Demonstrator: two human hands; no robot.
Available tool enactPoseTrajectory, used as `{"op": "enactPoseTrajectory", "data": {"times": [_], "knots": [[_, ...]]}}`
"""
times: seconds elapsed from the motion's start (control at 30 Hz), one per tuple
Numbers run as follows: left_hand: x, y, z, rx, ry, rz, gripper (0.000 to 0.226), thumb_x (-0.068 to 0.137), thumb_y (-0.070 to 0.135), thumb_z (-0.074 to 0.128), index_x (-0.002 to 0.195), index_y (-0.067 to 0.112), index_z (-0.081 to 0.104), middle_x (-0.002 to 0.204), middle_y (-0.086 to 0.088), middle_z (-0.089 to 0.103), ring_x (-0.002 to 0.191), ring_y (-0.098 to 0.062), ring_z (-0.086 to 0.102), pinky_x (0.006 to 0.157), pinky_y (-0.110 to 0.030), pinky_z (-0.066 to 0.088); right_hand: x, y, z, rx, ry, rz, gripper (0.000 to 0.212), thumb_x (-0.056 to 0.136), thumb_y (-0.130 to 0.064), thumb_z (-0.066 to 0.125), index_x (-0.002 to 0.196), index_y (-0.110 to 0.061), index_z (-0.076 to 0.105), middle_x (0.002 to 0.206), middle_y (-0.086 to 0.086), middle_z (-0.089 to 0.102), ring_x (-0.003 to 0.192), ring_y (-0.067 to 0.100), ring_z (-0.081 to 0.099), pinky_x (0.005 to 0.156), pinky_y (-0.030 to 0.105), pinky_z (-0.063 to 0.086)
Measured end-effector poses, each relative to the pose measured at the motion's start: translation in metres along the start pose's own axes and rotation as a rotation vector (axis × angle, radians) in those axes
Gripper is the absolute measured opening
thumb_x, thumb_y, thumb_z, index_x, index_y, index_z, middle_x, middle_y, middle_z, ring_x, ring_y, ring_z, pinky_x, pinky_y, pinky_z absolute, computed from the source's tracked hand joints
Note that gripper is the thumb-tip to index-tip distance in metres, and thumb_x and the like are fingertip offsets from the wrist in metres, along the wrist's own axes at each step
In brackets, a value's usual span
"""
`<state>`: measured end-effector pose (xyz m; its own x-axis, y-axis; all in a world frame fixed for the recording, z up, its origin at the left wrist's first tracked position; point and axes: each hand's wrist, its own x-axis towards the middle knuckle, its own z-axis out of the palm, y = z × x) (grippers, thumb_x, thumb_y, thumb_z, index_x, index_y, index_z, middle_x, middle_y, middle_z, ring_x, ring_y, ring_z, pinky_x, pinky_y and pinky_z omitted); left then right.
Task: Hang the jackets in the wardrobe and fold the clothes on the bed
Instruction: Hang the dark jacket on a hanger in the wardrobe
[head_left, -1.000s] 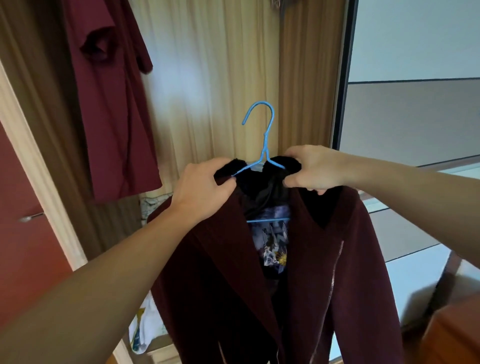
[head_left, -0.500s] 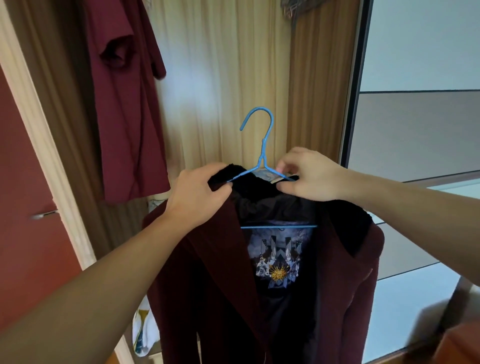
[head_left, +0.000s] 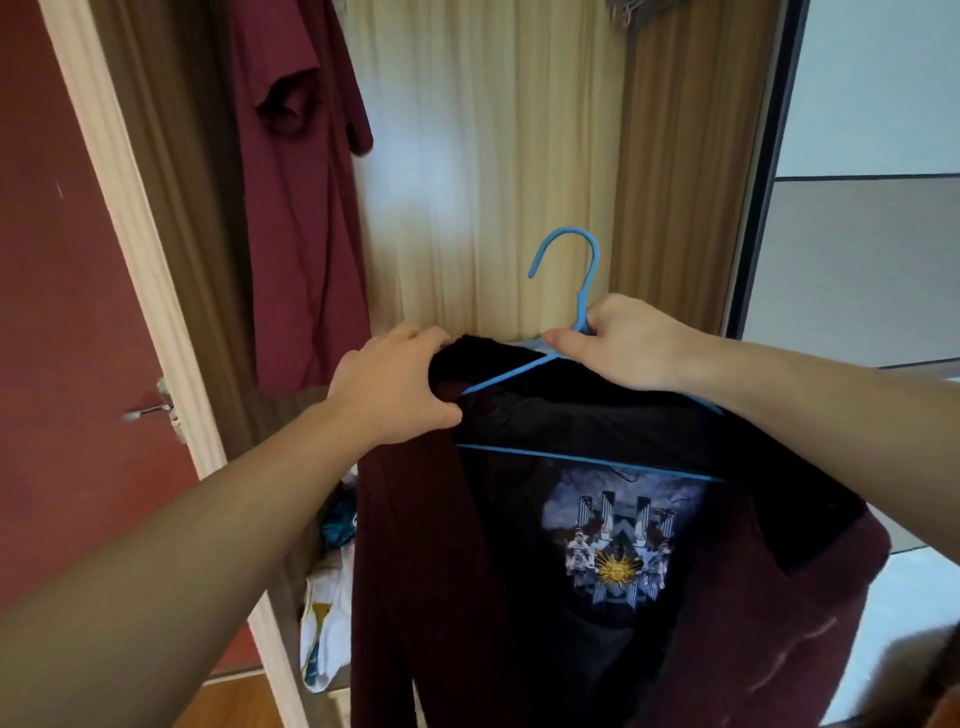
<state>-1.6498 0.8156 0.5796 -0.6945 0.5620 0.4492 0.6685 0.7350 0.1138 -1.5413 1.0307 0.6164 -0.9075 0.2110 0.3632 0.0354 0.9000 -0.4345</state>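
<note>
The left hand (head_left: 395, 387) is gripping the maroon jacket (head_left: 447, 571) at its collar while the right hand (head_left: 621, 345) is pinching the blue hanger (head_left: 582, 270) at its neck (hook free), before the open wardrobe (head_left: 493, 156), beside a hanging maroon garment (head_left: 301, 208).

Hung maroon garment (head_left: 306, 208) crowds wardrobe's left; middle open.

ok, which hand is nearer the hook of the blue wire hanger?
Right. The right hand pinches the blue wire hanger at the neck, just below the hook. The left hand grips the dark maroon jacket's black collar, off to the hook's lower left.
</note>
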Motion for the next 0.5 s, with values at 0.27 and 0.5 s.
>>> {"op": "enactPoseTrajectory", "data": {"times": [0.27,0.5], "knots": [[0.021,-0.014,-0.013,-0.005,0.169,-0.073,0.042,0.074,0.026,0.064,0.115,0.035,0.065,0.111,0.0,0.068,0.098,-0.031,0.064,0.07,-0.03,0.045,-0.006,-0.004,-0.002,0.008,-0.122,0.068,0.048,0.099,-0.039,0.046,0.06,-0.013,0.039,0.041,0.0,0.038,0.031,0.012,0.036,0.034,0.018,0.032],[0.015,-0.017,0.018,0.087,0.203,0.02,0.037,0.085,0.024,0.056,0.119,0.036,0.061,0.112,-0.001,0.064,0.099,-0.032,0.061,0.075,-0.039,0.048,-0.015,-0.012,-0.008,0.171,-0.094,0.199,0.036,0.098,-0.034,0.045,0.069,-0.013,0.04,0.052,0.006,0.035,0.039,0.018,0.031,0.043,0.028,0.028]]}}
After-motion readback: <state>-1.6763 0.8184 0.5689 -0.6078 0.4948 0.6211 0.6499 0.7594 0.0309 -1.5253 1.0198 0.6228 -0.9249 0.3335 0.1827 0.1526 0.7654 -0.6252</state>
